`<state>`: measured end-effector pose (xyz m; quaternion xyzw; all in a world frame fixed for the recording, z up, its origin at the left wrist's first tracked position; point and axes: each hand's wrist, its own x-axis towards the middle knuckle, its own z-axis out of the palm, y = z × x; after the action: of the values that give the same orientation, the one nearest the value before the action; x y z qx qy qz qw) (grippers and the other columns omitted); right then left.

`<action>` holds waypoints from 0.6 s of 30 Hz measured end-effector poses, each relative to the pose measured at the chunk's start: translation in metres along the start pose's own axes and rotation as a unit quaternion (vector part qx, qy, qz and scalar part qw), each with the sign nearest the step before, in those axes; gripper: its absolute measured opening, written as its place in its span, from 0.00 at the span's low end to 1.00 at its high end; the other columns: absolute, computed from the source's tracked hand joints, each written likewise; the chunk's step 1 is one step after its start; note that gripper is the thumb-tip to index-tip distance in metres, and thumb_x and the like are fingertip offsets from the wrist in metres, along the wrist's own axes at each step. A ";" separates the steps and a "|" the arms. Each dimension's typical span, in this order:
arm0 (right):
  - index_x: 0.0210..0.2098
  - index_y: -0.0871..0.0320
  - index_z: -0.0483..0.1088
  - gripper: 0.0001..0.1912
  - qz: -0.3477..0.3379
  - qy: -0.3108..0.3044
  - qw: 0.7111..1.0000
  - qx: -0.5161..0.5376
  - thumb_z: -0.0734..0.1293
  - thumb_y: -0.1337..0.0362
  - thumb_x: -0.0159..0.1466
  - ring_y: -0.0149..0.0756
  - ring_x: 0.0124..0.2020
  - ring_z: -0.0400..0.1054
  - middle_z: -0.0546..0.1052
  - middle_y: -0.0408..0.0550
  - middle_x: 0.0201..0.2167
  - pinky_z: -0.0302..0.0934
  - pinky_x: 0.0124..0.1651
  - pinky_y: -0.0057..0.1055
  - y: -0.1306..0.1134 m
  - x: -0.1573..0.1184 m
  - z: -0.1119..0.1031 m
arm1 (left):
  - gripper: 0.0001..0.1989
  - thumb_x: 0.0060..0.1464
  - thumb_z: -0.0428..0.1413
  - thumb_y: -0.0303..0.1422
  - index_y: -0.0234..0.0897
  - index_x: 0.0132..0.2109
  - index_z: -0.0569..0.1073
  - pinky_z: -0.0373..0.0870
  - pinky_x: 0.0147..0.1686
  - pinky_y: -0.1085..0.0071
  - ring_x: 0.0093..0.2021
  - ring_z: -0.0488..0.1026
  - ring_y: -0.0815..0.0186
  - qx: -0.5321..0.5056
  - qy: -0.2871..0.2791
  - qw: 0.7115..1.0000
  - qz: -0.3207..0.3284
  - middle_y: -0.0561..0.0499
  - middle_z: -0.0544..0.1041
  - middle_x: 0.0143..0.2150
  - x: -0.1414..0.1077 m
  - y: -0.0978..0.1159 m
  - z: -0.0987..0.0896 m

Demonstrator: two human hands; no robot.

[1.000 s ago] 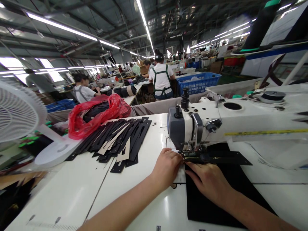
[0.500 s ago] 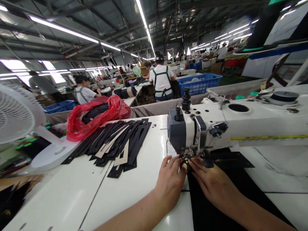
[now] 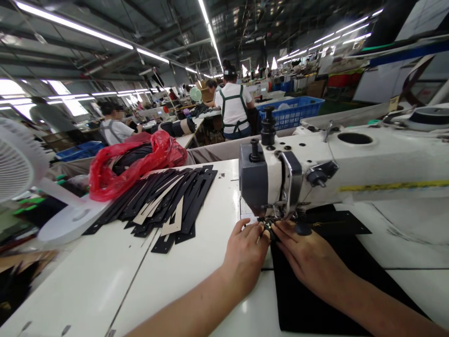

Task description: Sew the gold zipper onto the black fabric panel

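Observation:
A white sewing machine (image 3: 382, 164) with a grey head end stands on the white table. Beneath its presser foot lies the edge of a large black fabric panel (image 3: 315, 309), which spreads towards me on the right. My left hand (image 3: 247, 252) is closed at the left of the needle area, thumb and bent fingers pinching the panel's edge. From the other side my right hand (image 3: 315, 262) presses down on the same panel, fingers held together and tips close to the left thumb. The needle point and the fingertips' exact grip are partly hidden.
Left of the machine lies a pile of black strips (image 3: 182, 201) with a few beige ones. Behind it sits a red plastic bag (image 3: 140, 171), and a white fan (image 3: 66, 215) stands at far left. A blue crate (image 3: 298, 110) and co-workers (image 3: 233, 105) are beyond the table.
The camera view has shifted slightly, and the panel's near edge now shows at the bottom. Both hands stay at the presser foot with nearly the same hold.

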<state>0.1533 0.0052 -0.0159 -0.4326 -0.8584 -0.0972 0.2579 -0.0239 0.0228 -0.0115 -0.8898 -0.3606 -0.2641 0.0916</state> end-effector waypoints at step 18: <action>0.53 0.60 0.65 0.19 0.019 -0.001 0.998 0.052 0.57 0.71 0.63 0.38 0.47 0.69 0.74 0.54 0.46 0.63 0.52 0.39 0.007 0.008 0.000 | 0.06 0.58 0.51 0.25 0.36 0.34 0.72 0.68 0.44 0.62 0.39 0.73 0.63 -0.044 -0.001 0.999 -0.008 0.48 0.75 0.40 0.004 -0.010 0.010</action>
<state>0.1549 0.0145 -0.0122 -0.4349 -0.8544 -0.0474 0.2805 -0.0242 0.0365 -0.0181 -0.8904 -0.3556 -0.2797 0.0495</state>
